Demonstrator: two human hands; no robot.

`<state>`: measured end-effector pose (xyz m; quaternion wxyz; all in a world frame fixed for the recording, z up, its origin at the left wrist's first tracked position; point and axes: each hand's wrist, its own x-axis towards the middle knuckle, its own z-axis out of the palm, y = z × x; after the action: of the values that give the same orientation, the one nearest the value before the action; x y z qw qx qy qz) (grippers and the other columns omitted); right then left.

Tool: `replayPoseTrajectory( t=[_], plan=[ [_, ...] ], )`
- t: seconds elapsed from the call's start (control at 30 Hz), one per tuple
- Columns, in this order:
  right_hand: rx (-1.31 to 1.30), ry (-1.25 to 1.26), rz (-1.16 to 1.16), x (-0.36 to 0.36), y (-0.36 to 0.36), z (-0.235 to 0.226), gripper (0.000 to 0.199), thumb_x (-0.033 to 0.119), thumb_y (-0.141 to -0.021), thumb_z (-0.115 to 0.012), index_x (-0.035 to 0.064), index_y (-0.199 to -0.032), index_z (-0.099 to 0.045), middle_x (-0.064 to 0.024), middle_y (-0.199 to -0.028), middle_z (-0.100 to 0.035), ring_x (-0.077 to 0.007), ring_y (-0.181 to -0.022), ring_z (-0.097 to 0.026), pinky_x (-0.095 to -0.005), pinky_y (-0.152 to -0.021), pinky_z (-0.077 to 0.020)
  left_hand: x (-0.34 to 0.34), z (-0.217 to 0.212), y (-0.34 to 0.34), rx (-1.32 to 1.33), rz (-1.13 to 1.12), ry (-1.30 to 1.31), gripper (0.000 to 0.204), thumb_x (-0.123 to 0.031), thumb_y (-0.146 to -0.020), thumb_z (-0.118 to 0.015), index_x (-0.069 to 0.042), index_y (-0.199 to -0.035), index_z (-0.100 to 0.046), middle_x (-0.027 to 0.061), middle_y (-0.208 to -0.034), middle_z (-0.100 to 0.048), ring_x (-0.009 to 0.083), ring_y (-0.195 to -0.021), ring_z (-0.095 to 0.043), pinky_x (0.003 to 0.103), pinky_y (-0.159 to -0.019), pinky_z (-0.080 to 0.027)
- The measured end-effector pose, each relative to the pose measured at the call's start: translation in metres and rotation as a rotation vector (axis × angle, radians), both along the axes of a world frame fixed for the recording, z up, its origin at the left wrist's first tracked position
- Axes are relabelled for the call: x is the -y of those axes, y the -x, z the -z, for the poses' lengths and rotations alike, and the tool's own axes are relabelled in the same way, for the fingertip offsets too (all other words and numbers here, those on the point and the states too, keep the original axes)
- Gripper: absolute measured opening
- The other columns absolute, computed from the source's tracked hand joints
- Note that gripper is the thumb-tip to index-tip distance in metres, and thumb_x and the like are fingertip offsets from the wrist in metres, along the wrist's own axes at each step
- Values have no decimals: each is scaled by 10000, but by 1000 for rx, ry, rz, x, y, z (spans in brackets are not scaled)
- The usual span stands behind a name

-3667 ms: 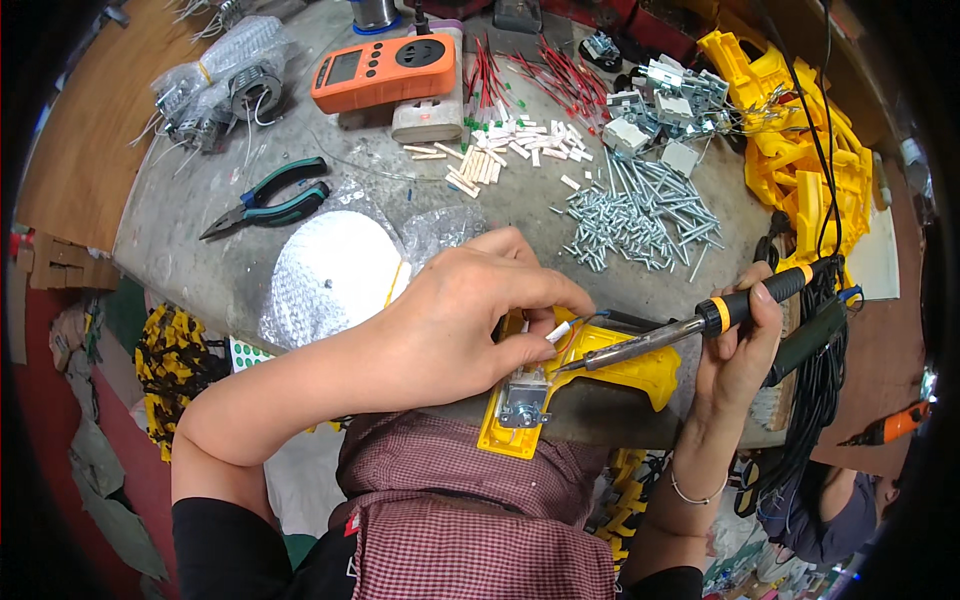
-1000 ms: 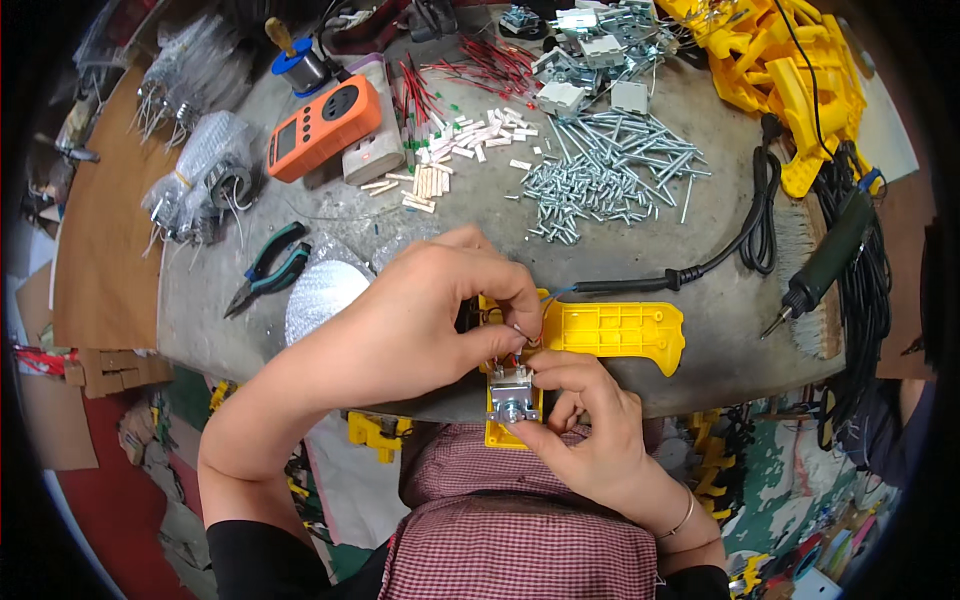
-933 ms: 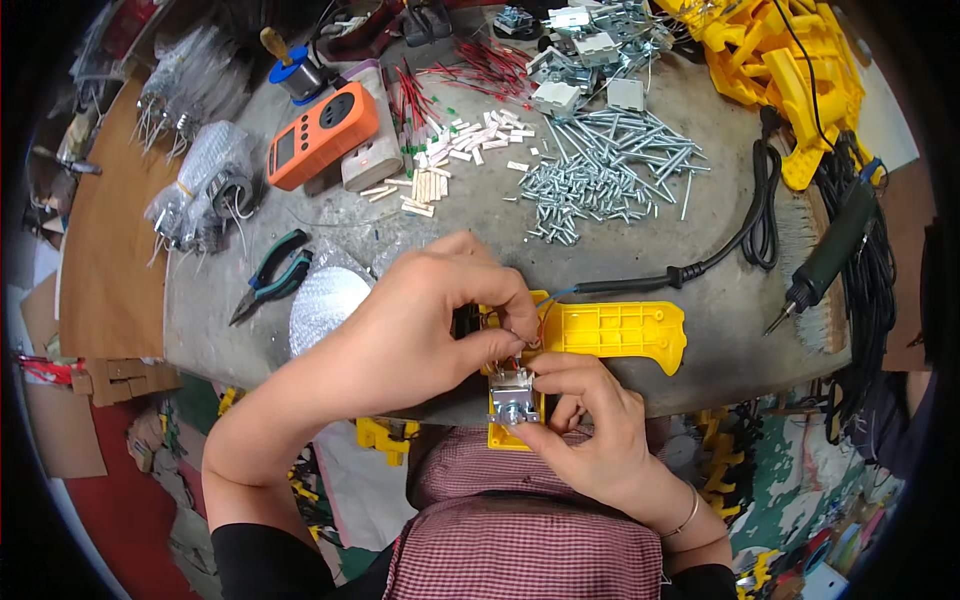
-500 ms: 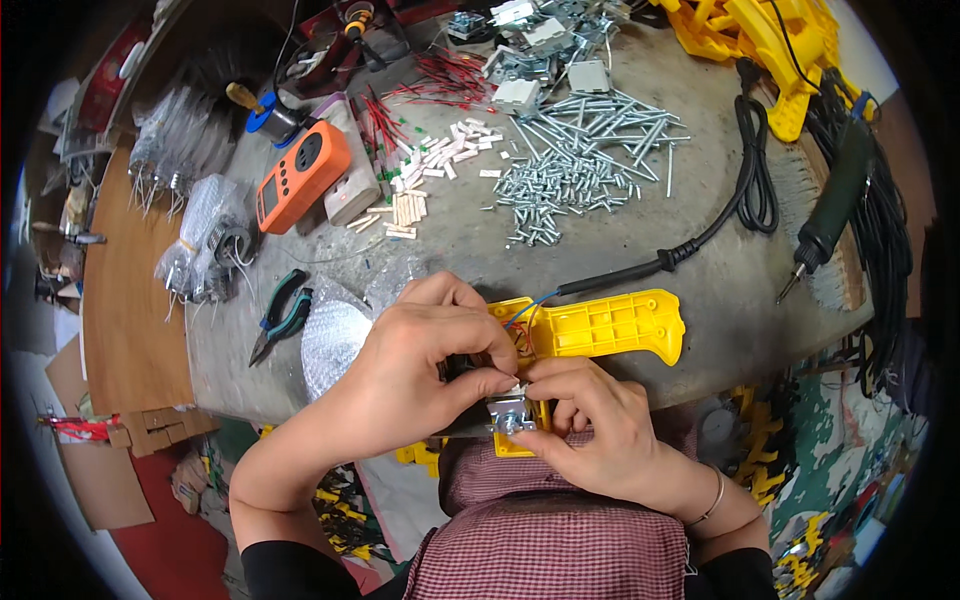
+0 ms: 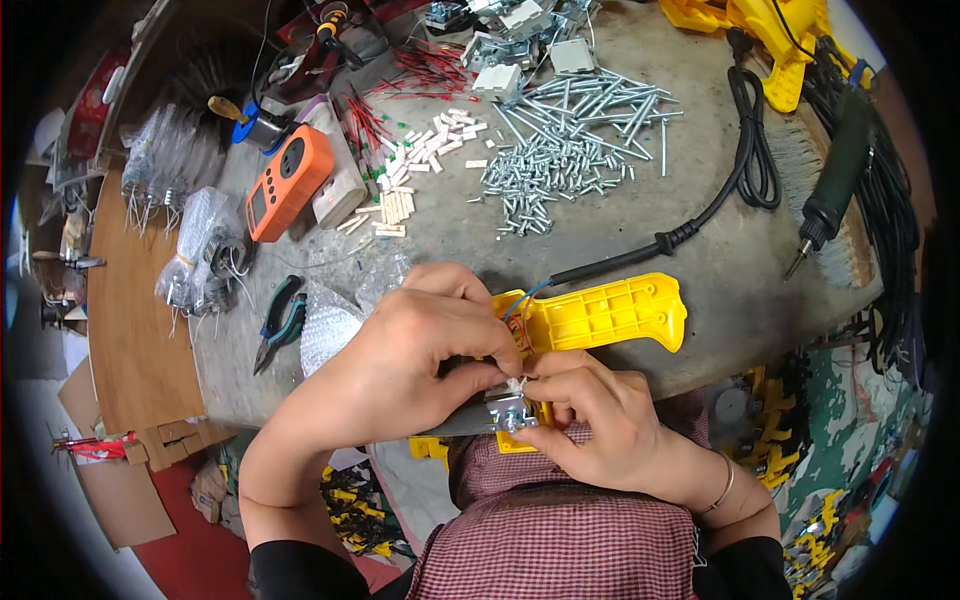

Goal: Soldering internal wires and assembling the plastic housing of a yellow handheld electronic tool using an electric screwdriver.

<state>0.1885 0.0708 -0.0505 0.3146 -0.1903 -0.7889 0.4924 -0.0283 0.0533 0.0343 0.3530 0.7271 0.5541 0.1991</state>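
A yellow plastic tool housing [image 5: 610, 312] lies at the table's near edge, its ribbed handle half pointing right. My right hand [image 5: 615, 425] grips the near end of it, the thumb against a silvery metal bracket [image 5: 510, 408] seated there and the index finger bent toward the fingers of my left hand. With thumb and fingertips closed, my left hand [image 5: 420, 345] works just above the bracket; whatever is pinched there is too small and covered to make out. Thin red and blue wires [image 5: 520, 312] run inside the housing, joined to a black power cord [image 5: 610, 265].
Screws [image 5: 550, 165] heap at the far middle, beside white small parts [image 5: 430, 145] and red wires [image 5: 420, 75]. Pliers [image 5: 280, 322], an orange meter [image 5: 290, 185] and bubble-wrapped parts [image 5: 205, 245] lie left. A dark green electric screwdriver [image 5: 838, 170] hangs at the right.
The whole view has shifted slightly. Both hands stay at the bracket, with only small finger movement at the left thumb and fingertips.
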Motion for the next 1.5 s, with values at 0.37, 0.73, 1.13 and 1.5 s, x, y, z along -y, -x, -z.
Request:
replayPoseTrajectory(
  t=[0.37,0.73,1.13,1.5],
  plan=[
    [-7,5,17,1,1,1,372,127,-749,-799,56,-1028,-564,-102,-1089,-657,-196,-635,-666,-319,-587,-541,-3,14,33,251,52,64,142,-134,-741,-811,-70,-782,-691,-13,-820,-708,242,-996,-607,418,-992,-413],
    [-3,-8,30,1,0,1,353,125,-744,-798,58,-1008,-572,-96,-1076,-656,-190,-611,-648,-319,-576,-532,-2,7,18,92,55,24,119,-44,-667,-794,-88,-706,-690,-11,-740,-659,204,-876,-610,421,-955,-429],
    [29,-85,52,-2,-9,-11,389,159,-753,-804,43,-1079,-625,-96,-1116,-657,-237,-819,-697,-315,-669,-578,78,-5,-21,-422,-379,-414,480,-86,-586,-846,-100,-1044,-705,94,-1003,-649,265,-867,-610,378,-766,-497],
    [368,-444,343,-60,-56,-44,289,-12,-737,-674,38,-1021,-650,-133,-1073,-664,-307,-987,-633,-389,-858,-506,87,50,-65,-361,-445,-474,688,-273,-605,-873,57,-1159,-632,194,-1070,-660,264,-782,-646,322,-644,-538]
  ],
)
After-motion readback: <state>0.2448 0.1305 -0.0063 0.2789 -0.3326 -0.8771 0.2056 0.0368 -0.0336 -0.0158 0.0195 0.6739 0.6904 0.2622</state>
